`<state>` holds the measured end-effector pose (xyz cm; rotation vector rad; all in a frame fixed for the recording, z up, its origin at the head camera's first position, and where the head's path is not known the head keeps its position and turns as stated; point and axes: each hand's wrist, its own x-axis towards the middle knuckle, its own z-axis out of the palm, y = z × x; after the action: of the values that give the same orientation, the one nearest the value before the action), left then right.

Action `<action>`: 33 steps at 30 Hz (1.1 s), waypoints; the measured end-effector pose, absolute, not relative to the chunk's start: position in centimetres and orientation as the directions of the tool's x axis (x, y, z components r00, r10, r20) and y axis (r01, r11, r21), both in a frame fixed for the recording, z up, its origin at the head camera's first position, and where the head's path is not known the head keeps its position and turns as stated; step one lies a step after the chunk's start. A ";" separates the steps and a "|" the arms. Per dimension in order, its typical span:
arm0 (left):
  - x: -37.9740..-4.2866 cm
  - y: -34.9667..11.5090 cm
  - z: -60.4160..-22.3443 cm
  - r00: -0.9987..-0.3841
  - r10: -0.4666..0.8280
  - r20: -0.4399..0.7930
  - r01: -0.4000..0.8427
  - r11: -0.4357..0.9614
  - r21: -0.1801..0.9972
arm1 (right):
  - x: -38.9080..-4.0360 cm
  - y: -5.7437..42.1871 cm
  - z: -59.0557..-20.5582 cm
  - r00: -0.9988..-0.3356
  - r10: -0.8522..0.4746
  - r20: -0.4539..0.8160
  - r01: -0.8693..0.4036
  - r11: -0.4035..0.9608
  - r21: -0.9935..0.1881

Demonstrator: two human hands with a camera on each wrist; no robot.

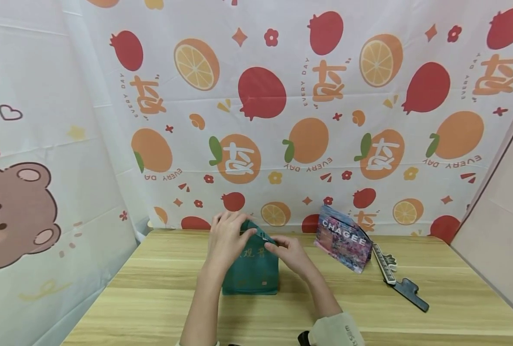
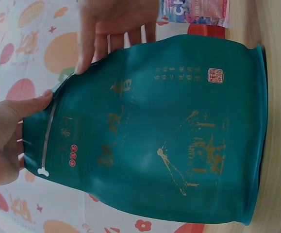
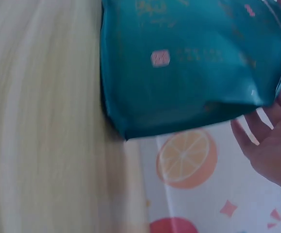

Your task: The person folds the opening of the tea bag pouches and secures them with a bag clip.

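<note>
- The teal tea bag (image 1: 252,278) stands on the table (image 1: 152,293) in front of the person, printed face toward them; the tabletop appears to bear its base, leaving both hands for the top.
- The left hand (image 1: 227,238) grips the bag's upper left part, thumb in front and fingers behind, which probably steadies the limp film.
- The right hand (image 1: 287,252) pinches the upper right edge, thumb on the near face and fingers behind, likely so that the two sides can be controlled together.
- Between the hands the top edge slopes down toward the right and creases, seemingly because the film bends where it is pinched.
- A pale strip (image 2: 49,131) crosses the bag near its top, with a bone-shaped end; whether it is printed or attached, I cannot tell.
- The CHAGEE pouch (image 1: 343,240) sits tilted at the back right, well apart from the bag, where it leaves the hands room.
- Near the pouch lie a piano-key clip (image 1: 384,265) and a black clip (image 1: 409,294), end to end, perhaps kept within the right hand's reach.
</note>
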<state>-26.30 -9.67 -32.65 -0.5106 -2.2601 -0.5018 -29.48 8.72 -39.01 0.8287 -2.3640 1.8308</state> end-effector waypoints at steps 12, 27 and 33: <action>-26.2 -9.7 -32.7 -0.630 0.206 0.748 0.499 0.846 0.187 | -27.4 7.2 -36.1 -0.787 -0.449 0.423 -0.494 0.047 -0.868; -26.3 -9.9 -32.5 -0.635 0.219 0.741 0.507 0.842 0.186 | -27.4 5.6 -36.5 -0.885 -0.180 0.430 -0.440 0.021 -0.898; -26.1 -9.9 -32.4 -0.648 0.213 0.731 0.498 0.844 0.196 | -27.3 5.7 -36.3 -0.883 -0.195 0.426 -0.439 0.030 -0.898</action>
<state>-26.14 -9.88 -32.36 -0.5146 -2.2774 -0.4980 -27.34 5.74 -36.32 0.6619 -2.1127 1.9589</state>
